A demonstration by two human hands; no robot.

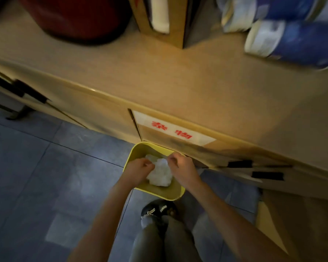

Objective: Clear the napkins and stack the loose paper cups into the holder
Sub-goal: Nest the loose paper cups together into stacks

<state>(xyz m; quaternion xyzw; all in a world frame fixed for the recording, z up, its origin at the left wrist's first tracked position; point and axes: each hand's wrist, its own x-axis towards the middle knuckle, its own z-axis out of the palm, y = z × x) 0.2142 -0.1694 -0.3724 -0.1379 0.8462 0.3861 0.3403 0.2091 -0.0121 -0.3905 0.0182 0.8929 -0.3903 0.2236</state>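
You hold your left hand (139, 170) and right hand (181, 167), fingers curled, over crumpled white napkins (160, 174) in the yellow bin (138, 150), apparently dropping them; whether either grips paper I cannot tell.

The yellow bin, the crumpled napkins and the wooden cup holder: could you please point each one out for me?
yellow bin (175, 193): head view, near rim.
crumpled napkins (160, 174): head view, middle of the white wad.
wooden cup holder (176, 37): head view, front wooden panel.
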